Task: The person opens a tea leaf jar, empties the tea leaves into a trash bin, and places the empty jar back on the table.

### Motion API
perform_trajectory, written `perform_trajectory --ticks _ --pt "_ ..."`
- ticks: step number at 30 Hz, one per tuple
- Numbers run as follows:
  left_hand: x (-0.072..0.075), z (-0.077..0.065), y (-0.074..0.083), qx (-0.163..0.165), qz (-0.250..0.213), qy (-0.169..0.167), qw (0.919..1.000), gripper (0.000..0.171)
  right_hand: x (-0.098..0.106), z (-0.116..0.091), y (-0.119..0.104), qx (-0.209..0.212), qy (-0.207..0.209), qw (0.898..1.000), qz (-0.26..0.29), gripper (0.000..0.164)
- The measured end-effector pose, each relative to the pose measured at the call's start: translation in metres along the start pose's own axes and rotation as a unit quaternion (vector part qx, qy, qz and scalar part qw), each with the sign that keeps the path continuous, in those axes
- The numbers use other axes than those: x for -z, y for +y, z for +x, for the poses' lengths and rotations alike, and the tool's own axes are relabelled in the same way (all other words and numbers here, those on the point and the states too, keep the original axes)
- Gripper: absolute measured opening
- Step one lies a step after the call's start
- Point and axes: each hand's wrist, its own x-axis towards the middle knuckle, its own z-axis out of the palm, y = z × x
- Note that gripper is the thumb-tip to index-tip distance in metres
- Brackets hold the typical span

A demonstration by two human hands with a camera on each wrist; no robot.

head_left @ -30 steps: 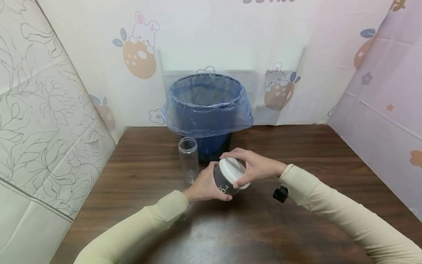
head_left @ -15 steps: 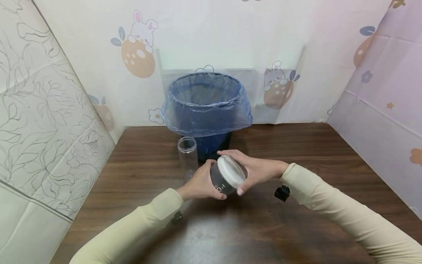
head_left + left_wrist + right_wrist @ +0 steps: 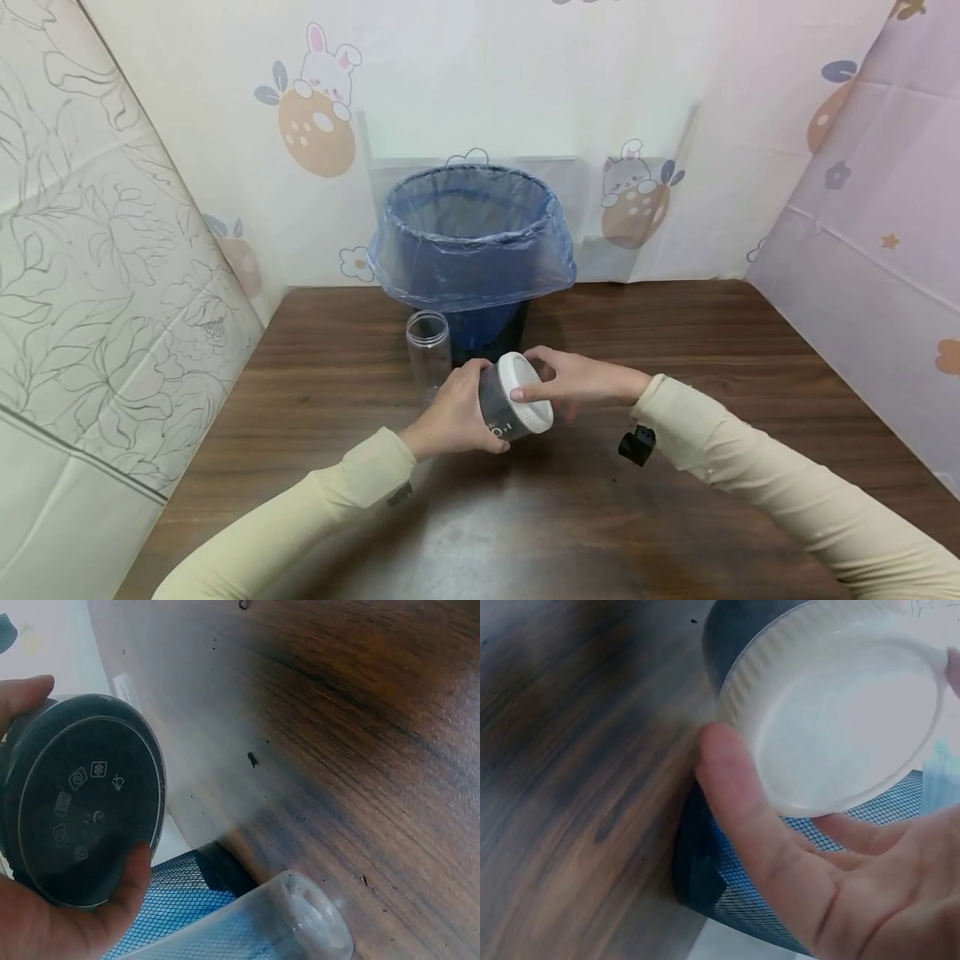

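A dark jar (image 3: 495,408) with light lettering is held tilted above the table, its white ribbed lid (image 3: 531,383) facing right. My left hand (image 3: 457,417) grips the jar's body, thumb across its dark base (image 3: 90,802) in the left wrist view. Over the lid, my right hand (image 3: 577,379) has its thumb (image 3: 735,772) against the ribbed rim, with the other fingers round the far side. The lid sits on the jar. A clear plastic bottle (image 3: 429,358) without a cap stands upright just behind my left hand.
Behind the jar stands a dark mesh trash bin (image 3: 487,325) lined with a blue plastic bag (image 3: 472,267). Small dark specks (image 3: 252,759) lie on the wooden table (image 3: 637,525). Patterned cloth walls (image 3: 465,75) enclose the back and sides.
My right hand has shifted its hold on the lid, the thumb moving from the lower rim up the lid's edge. The jar has moved slightly left and tipped more to the right.
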Motion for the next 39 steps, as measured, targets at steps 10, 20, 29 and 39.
perform_trajectory --ticks 10,20,29,39 --pt "0.004 0.001 -0.001 -0.006 -0.009 -0.006 0.9999 0.102 -0.002 0.000 0.011 0.270 0.010 0.957 -0.102 0.094" --pt "0.004 0.002 -0.001 -0.009 0.018 -0.005 0.9998 0.103 -0.004 0.000 0.009 0.144 0.027 0.989 -0.036 0.103" --pt "-0.001 -0.002 0.001 -0.002 0.025 -0.031 0.9992 0.104 -0.008 0.000 0.005 0.025 -0.011 0.999 0.024 0.089" --pt "0.000 -0.003 -0.002 -0.006 0.019 -0.031 0.9993 0.103 -0.019 0.003 0.017 0.308 0.069 0.917 -0.243 0.103"
